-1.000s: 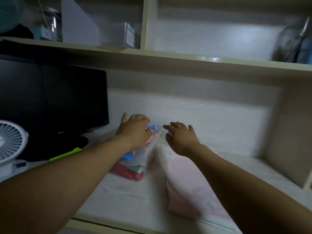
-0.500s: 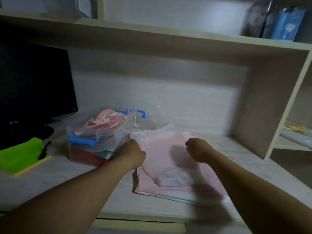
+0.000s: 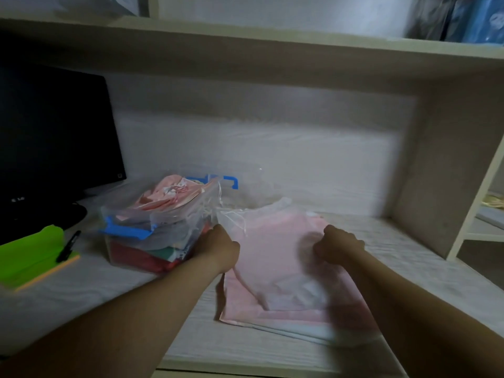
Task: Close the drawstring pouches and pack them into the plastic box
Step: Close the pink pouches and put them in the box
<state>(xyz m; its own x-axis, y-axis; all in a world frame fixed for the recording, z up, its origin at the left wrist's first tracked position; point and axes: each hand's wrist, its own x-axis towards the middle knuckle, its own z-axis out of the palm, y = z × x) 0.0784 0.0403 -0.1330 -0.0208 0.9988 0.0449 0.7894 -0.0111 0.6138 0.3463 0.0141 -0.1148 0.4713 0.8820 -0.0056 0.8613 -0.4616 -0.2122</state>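
Note:
A clear plastic box with blue clasps stands left of centre on the desk, filled with folded pink, red and green pouches. To its right lies a stack of pink and white drawstring pouches; the top sheer white one has loose strings near the box. My left hand is closed on the top pouch's left edge, touching the box's right side. My right hand is fisted on the pouch's right part.
A black monitor stands at the left. A green pad with a black pen lies in front of it. A shelf board runs overhead, and a side panel closes the nook at the right.
The view has dropped and swung right, bringing the box and pouch stack into full sight. Both hands drew back from the box top and closed on the top pouch.

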